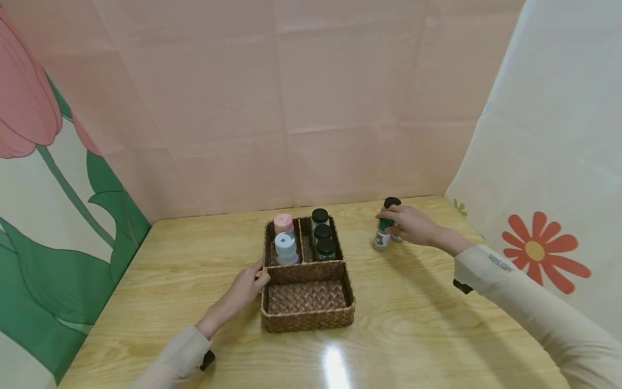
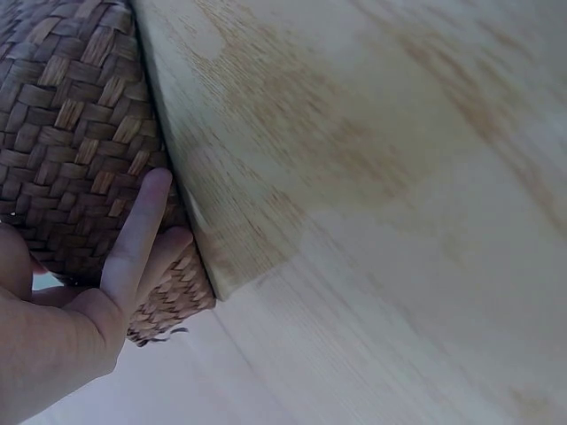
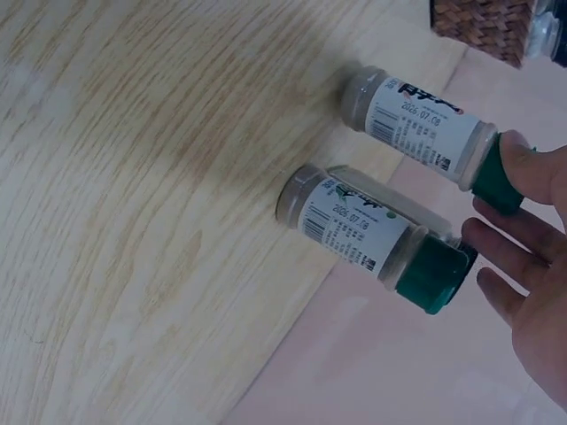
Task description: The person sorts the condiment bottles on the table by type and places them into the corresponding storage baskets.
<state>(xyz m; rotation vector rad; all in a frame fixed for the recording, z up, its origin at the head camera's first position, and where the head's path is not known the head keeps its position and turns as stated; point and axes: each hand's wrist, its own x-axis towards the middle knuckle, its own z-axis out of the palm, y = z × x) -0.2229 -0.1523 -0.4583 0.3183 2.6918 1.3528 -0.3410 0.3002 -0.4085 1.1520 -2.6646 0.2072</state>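
Note:
My right hand (image 1: 413, 224) pinches the green cap of a clear seasoning bottle (image 3: 421, 128) with a white printed label, right of the basket. A second green-capped seasoning bottle (image 3: 350, 221) stands close beside it, near my other fingers. Behind that one a black-capped bottle (image 1: 392, 202) is partly hidden. At the brown woven basket (image 1: 311, 320), my left hand (image 1: 249, 283) holds the left wall, thumb over the rim and fingers (image 2: 137, 230) against the outer weave. The basket's rear right compartment has several black-lidded jars (image 1: 325, 247).
In the rear left compartment stand a pink-capped bottle (image 1: 284, 222) and a light-blue-capped bottle (image 1: 285, 246). The front compartment shows its woven floor. Under everything is a wooden table (image 1: 184, 259), with a pink sheet (image 1: 291, 108) behind and flowered sheets at both sides.

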